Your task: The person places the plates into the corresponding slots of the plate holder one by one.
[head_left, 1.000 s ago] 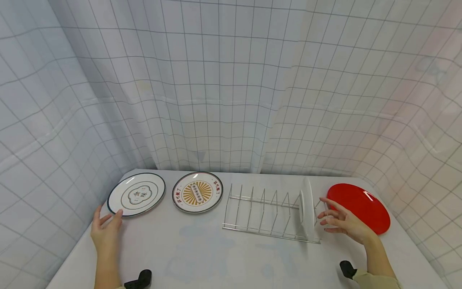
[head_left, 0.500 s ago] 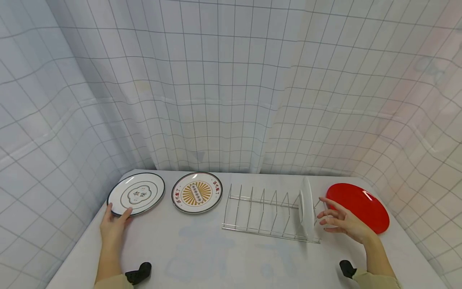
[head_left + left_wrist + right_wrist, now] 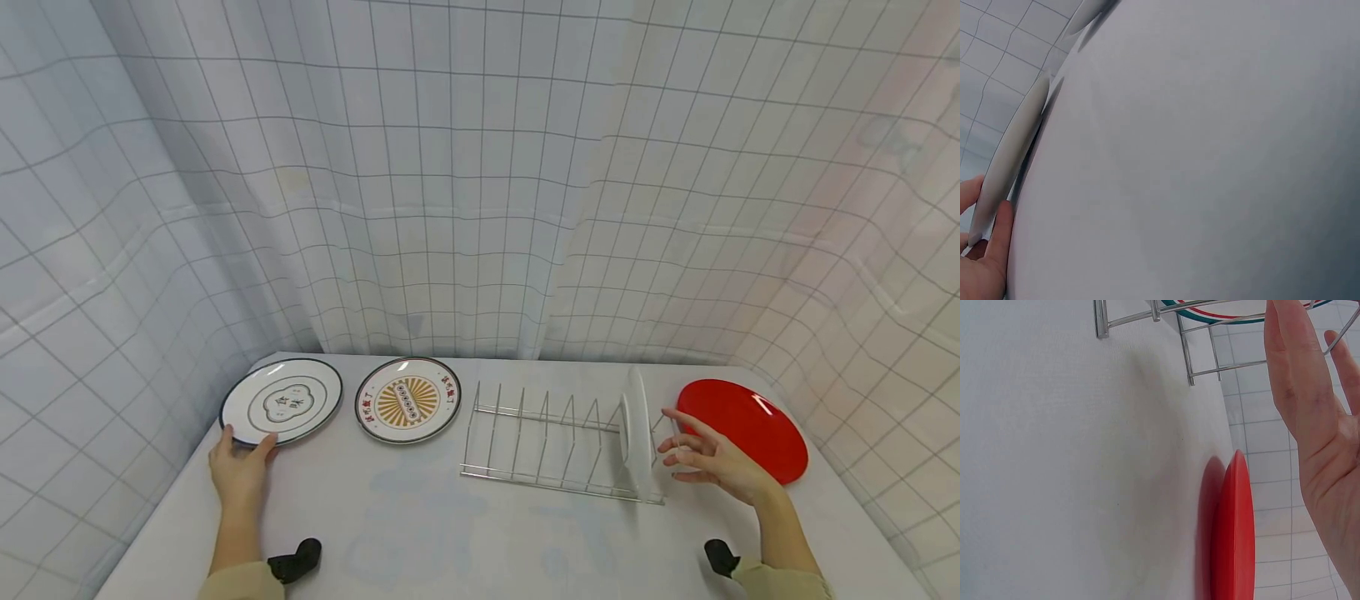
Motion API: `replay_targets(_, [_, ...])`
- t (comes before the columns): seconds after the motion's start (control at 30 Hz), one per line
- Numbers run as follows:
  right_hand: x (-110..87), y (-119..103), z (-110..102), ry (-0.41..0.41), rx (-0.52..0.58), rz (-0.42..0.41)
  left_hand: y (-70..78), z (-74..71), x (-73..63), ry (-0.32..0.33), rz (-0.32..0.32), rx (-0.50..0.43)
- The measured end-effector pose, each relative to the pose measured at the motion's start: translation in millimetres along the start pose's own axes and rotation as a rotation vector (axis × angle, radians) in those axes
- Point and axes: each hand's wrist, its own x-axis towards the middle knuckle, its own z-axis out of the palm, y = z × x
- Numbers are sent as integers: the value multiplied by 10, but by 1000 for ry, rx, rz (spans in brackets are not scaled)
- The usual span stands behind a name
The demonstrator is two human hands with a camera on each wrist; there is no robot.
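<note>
Clock: centre on bare table, 12 toward the hanging cloth.
Sleeves: pale, both forearms; left sleeve (image 3: 242, 582) at 8, right sleeve (image 3: 783, 583) at 4. A black piece (image 3: 298, 560) juts inward at each wrist.
Near ground: matte white tabletop (image 3: 427, 533), faintly blotched, broad open room between my forearms from 4 to 8.
Left hand: my left hand (image 3: 240, 479), at 9, grips the near rim of the white plate (image 3: 285, 402); digits set apart, one between underside and table in the left wrist view.
Right hand: my right hand (image 3: 708, 462), at 3, holds nothing; fingers loosely bent and spread, just beside the rack's right end. Contact with the wire: cannot tell.
Rack: thin, shiny wire rack (image 3: 545, 418), 12 round to 3, slanting dividers. A white standing plate (image 3: 637, 442) sits upright at its right end; rim bands of red and green show in the right wrist view.
White plate: at 10, glossy, round, dark rim line, grey lobed motif with script. Left edge close to the table's side; narrow strip of table to its right.
Sunburst plate: sunburst plate (image 3: 408, 402) at 11, gold rays, red characters, dark rim; narrow gap to the rack.
Red plate: red plate (image 3: 742, 432) between 2 and 3, smooth, glossy, beyond my right hand.
Far edge: white grid cloth (image 3: 480, 208), soft folds, close behind the plates, walling 9 through 3.
</note>
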Motion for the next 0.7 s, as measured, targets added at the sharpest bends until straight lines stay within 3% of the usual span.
replay_targets(0.1, [1,3,-1,3,-4,0,-4,21,-2,9,-15,-66])
replay_targets(0.33, [0,13,-2,3,-13,0,-36,59,11,-33,-118,-371])
replay_targets(0.57, [-2,7,-3,2,-6,1,-36,56,30,-33,-175,-487])
replay_targets(0.7, [0,8,-9,-3,-1,3,0,28,54,-44,-234,-676])
